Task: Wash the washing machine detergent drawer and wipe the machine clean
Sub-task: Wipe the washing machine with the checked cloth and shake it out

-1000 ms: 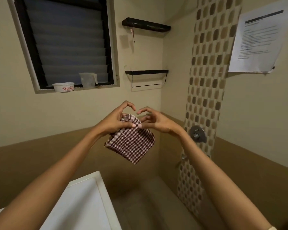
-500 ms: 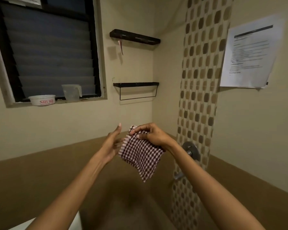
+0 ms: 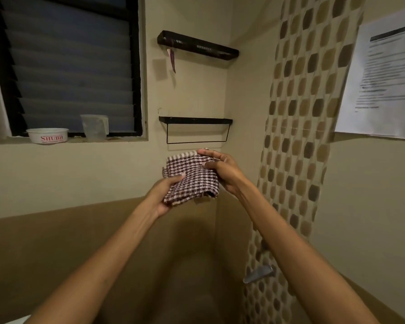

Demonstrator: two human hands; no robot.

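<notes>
Nearest me, only a pale sliver of the washing machine [image 3: 17,321] showed at the bottom left edge, the rest cut off. Both bare forearms reached up and forward. The left hand [image 3: 163,197] gripped the checked cloth [image 3: 189,176] from below, thumb pressed on top, its fingers hidden under the fabric. The right hand [image 3: 223,171] pinched the cloth's upper right edge with curled fingers. Half a second before, the left hand had been spread open beside the cloth, which hung in a point from the right hand alone.

A metal tap lever [image 3: 257,274] jutted from the mosaic tile strip [image 3: 297,136], blurred. Beyond stood brown-and-cream walls, a black rail shelf [image 3: 194,121], and a louvred window [image 3: 66,66] with a white bowl [image 3: 47,135] on its sill. The print on the taped paper [image 3: 384,85] was unreadable.
</notes>
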